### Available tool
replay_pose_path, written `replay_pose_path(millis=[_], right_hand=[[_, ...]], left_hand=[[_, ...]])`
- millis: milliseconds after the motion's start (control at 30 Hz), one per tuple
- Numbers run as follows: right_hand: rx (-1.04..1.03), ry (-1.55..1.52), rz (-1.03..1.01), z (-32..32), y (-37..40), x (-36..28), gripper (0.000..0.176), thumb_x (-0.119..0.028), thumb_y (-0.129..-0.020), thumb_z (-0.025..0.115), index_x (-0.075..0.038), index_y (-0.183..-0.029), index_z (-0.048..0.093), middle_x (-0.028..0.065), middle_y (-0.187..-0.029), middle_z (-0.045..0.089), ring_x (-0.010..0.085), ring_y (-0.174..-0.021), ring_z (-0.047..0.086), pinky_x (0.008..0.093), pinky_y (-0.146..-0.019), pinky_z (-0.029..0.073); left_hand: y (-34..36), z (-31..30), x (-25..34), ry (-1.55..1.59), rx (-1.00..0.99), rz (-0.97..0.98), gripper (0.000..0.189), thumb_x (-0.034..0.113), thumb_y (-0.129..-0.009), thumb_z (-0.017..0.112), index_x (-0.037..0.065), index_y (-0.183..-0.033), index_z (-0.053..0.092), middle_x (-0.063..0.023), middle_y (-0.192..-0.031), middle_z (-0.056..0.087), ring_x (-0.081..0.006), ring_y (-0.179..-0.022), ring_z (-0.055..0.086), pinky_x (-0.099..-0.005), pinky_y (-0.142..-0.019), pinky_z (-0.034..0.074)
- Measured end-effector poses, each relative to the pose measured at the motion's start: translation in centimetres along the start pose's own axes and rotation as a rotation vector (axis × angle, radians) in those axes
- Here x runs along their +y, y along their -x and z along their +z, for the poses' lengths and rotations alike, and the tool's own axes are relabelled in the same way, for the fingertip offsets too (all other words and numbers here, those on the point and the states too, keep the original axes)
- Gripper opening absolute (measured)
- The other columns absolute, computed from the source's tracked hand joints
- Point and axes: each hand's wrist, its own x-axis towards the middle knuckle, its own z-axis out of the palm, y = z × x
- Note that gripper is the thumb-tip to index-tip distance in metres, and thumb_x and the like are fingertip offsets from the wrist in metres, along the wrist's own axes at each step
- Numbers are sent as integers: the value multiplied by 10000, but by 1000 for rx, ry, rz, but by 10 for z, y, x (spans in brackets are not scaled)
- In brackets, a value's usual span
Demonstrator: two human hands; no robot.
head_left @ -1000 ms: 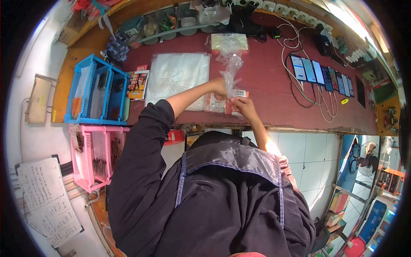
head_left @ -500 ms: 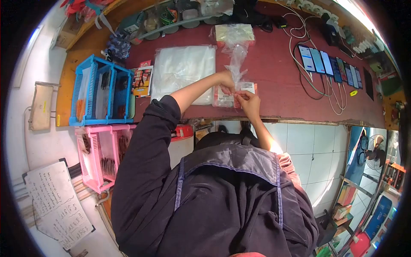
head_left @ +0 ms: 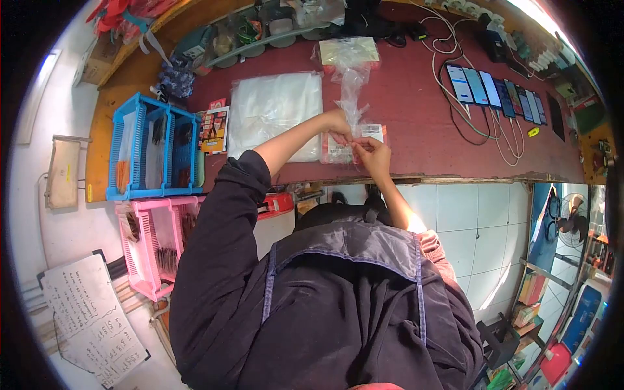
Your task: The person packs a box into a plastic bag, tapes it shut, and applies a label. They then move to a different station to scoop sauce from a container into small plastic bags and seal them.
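Note:
On the red tabletop, my left hand [head_left: 337, 123] has its fingers curled round the near end of a clear plastic bag [head_left: 351, 91]. Close to it on the right, my right hand [head_left: 374, 156] pinches at the same spot, thumb and finger together. What lies between those fingertips is too small to make out. The bag's crumpled film stretches away from me toward a yellow and red packet [head_left: 348, 53]. Beneath my hands rests a red and white packet [head_left: 338, 151], partly covered by them. A stack of clear plastic bags [head_left: 276, 107] lies flat left of my hands.
A blue basket rack [head_left: 153, 146] stands at the left, with a pink basket [head_left: 146, 253] below. Several phones [head_left: 489, 89] with white cables [head_left: 513, 146] lie at the right. A shelf of small goods [head_left: 260, 40] runs along the back.
The whole view has shifted slightly as my head moved. My hands stay at the bag's near end, with the right fingertips a little closer to the left hand.

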Motion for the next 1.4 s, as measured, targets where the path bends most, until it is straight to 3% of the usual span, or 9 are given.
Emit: replay_pose_path(millis=[367,467,667,733,933,1100,1200,1300,1400], right_hand=[[-5,1,8,-1,-4,9,118,-77,-784,681,-9,-881,687,57,-697,666,75,-606,595,238,-544,474],[2,128,-94,3,-5,20,119,-69,-794,675,-4,-895,677,47,-676,648,69,-585,580,230,-522,476],[-67,296,-315,5,0,7,149,-43,-775,682,-11,-919,661,54,-719,637,102,-605,597,242,-544,490],[-98,368,-440,4,1,5,174,-35,-758,688,-17,-929,658,69,-747,640,126,-624,612,249,-561,492],[32,528,-666,8,-1,12,162,-45,-762,675,-28,-923,660,120,-797,640,209,-668,637,295,-583,503],[135,325,-435,-5,5,0,85,-66,-775,645,-3,-831,636,158,-771,630,302,-680,628,353,-606,496],[111,506,-406,-16,2,-4,101,-85,-798,615,-1,-853,628,162,-784,627,326,-692,619,377,-609,492],[62,597,-482,-17,-3,-6,81,-54,-812,586,18,-846,604,174,-784,609,343,-691,605,373,-604,475],[39,603,-535,-19,-11,-7,81,-42,-805,570,17,-858,589,181,-789,591,385,-713,571,412,-620,461]], left_hand=[[-11,-2,-9,36,-17,2,1115,-84,-650,684,330,-1450,27,-150,-1150,560,-202,-821,648,-305,-655,582],[-2,-1,-4,52,2,60,953,-18,-694,700,251,-1439,169,-150,-917,660,-212,-736,671,-349,-637,574],[9,0,3,16,-4,104,1117,-80,-679,660,340,-1444,-37,-130,-885,642,-206,-704,661,-313,-596,568],[8,0,2,99,-36,91,1094,-67,-667,657,300,-1456,-5,-139,-1162,560,-200,-813,643,-303,-642,566],[14,5,-8,181,70,158,1111,-34,-667,670,285,-1455,-45,-106,-1179,562,-187,-805,639,-299,-632,564],[30,39,-23,48,613,565,612,107,-689,698,-1,-1237,448,-165,-1152,567,-233,-904,610,-319,-812,471],[16,59,-38,176,820,707,559,122,-704,694,-32,-1196,477,-151,-1124,580,-224,-1019,563,-333,-881,438],[-12,52,-68,255,471,419,536,155,-742,680,1,-1215,478,-144,-1205,530,-217,-1089,519,-347,-941,393],[-48,60,-104,66,464,563,493,227,-796,642,38,-1226,489,-123,-1240,512,-229,-1139,487,-360,-977,360]])
